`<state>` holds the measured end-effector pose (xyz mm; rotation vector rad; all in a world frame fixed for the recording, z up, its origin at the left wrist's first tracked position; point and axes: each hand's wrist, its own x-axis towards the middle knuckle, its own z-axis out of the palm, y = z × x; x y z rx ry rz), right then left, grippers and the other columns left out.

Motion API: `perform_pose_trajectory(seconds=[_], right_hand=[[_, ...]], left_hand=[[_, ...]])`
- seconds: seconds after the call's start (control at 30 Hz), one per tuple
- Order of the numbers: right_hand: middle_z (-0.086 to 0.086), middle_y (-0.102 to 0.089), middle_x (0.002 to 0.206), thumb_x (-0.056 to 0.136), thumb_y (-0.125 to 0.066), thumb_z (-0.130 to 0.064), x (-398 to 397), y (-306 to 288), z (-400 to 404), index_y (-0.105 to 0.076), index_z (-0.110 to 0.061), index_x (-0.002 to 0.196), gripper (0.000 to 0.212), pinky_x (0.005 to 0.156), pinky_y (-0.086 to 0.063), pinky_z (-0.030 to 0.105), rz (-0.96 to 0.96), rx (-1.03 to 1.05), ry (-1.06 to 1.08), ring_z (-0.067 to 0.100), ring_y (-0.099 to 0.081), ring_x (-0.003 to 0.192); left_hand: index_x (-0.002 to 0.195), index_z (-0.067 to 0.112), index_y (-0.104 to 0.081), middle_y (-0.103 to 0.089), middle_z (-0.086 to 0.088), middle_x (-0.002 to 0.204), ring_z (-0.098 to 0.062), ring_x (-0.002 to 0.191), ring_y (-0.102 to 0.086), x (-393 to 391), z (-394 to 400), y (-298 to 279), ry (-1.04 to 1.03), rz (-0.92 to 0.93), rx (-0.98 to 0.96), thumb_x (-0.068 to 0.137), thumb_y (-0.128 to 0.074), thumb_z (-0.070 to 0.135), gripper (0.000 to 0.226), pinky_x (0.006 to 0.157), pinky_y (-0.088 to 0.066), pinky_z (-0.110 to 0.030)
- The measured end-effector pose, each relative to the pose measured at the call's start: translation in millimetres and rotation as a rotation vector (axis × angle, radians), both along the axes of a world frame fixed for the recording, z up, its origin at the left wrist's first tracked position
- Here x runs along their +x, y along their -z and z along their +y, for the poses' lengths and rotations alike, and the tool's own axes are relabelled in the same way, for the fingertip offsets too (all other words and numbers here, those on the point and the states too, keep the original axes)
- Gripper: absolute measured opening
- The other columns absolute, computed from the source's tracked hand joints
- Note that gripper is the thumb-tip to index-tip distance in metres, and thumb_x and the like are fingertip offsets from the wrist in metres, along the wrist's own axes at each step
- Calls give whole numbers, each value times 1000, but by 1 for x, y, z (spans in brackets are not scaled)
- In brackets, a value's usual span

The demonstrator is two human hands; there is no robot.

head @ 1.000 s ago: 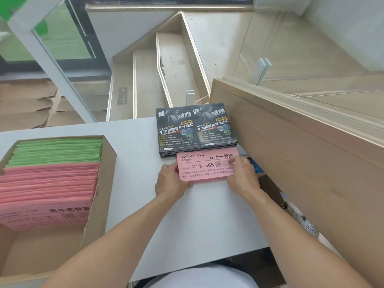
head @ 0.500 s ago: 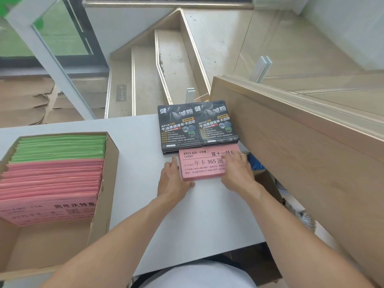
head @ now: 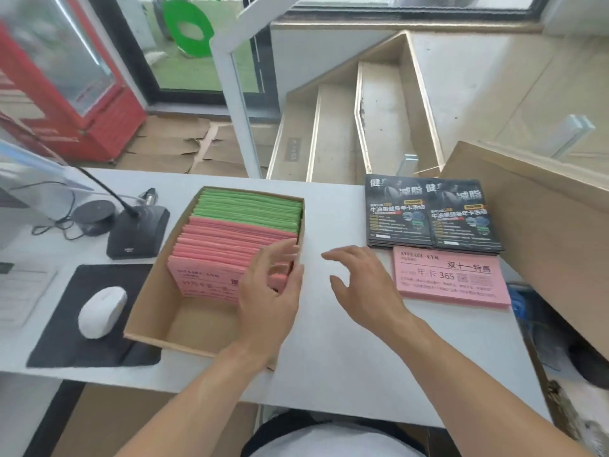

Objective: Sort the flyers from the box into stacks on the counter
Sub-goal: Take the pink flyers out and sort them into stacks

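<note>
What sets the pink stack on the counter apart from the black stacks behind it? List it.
The pink stack is a single pile of pale sheets with dark lettering; the black stacks are two piles side by side with dark photo covers. The pink stack lies nearer the person. Both rest flat on the counter, untouched by either hand.

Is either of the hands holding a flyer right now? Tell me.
No. The left hand reaches open over the box, and the right hand hovers open above the counter.

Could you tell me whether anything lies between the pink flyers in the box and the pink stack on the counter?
Nothing visible does. Between the box and the pink stack there is only bare counter, with the open right hand hovering above it. The left hand is at the boxed pink flyers.
</note>
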<state>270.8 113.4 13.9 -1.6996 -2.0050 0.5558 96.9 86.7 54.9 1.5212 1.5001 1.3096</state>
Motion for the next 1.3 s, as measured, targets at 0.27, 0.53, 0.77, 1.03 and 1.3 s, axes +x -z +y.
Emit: perform_pose_trajectory(seconds=[0.27,0.53,0.77,1.03,1.3], right_hand=[[-8,-70,118,89,-65,-12,-92,-10,-9,-71,-25,126,40,100,-45,34,-40,122,-221,18,-55,113],[-2,-60,131,93,-60,-24,-125,-3,-19,-59,-18,138,45,102,-42,36,-371,104,-154,24,-51,119],[2,-64,127,86,-68,-21,-132,0,-23,-62,-13,134,49,99,-49,38,-498,157,-96,26,-59,115],[7,-63,137,83,-70,-25,-141,1,-36,-67,-15,130,48,108,-44,42,-559,175,-45,28,-58,125],[2,-62,108,76,-70,-4,-148,-1,-34,-70,-19,103,30,79,-50,35,-472,159,-29,24,-64,90]], left_hand=[[144,26,-54,-53,11,146,-10,142,-40,-134,10,33,0,631,-92,93,-71,24,54,120,-23,-25],[156,25,-36,-30,10,163,-9,155,-13,-160,10,56,160,840,-109,94,-67,37,71,124,-24,-37],[154,23,-40,-36,9,159,-9,152,-17,-159,5,52,128,807,-136,94,-64,40,67,119,-34,-37],[153,30,-42,-35,20,159,3,152,-12,-158,0,49,86,757,-138,97,-60,38,59,101,-52,-38],[140,26,-57,-61,6,129,-17,124,-48,-160,-2,48,15,830,-104,85,-76,32,58,104,-46,-36]])
